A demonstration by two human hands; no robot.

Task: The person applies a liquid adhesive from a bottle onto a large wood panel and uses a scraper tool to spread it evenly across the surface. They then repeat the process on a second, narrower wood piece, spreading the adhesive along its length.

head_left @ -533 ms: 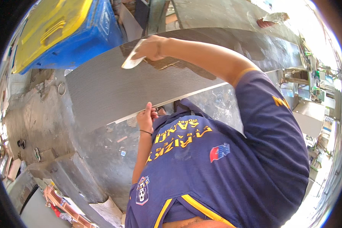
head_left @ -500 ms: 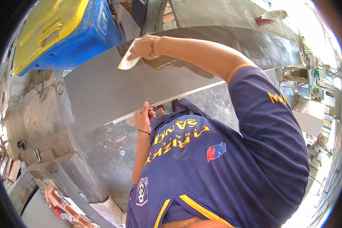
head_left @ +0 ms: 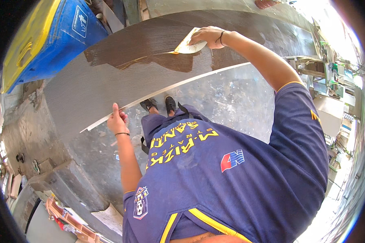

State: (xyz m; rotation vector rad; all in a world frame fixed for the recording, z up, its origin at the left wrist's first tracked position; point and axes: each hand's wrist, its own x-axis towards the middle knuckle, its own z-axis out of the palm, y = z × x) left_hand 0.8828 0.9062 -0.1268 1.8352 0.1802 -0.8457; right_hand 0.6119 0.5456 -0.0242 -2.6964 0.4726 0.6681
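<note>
A long grey panel (head_left: 89, 89) with a pale near edge stretches across in front of me. Dark brown, wet-looking coating (head_left: 129, 56) covers part of its top, with a ragged border towards the bare grey left end. In my right hand (head_left: 210, 37) is a flat whitish spreader (head_left: 189, 45), held closed between fingers and thumb. Its yellowish-smeared edge rests on the coating. My left hand (head_left: 117, 120) is at the panel's near edge, left of my feet, thumb up against the edge and the other fingers curled, partly hidden.
A blue bin (head_left: 65, 40) with a yellow lid stands beyond the panel's far left side. My shoes (head_left: 170, 104) are on the stained grey floor (head_left: 227, 97) below the near edge. A low concrete ledge (head_left: 75, 182) lies at left; shelves and stacked goods line the far right.
My right hand has swept the spreader rightward over the coating. My left hand appears farther left along the near edge. The whole view has also shifted, bringing both shoes into sight.
</note>
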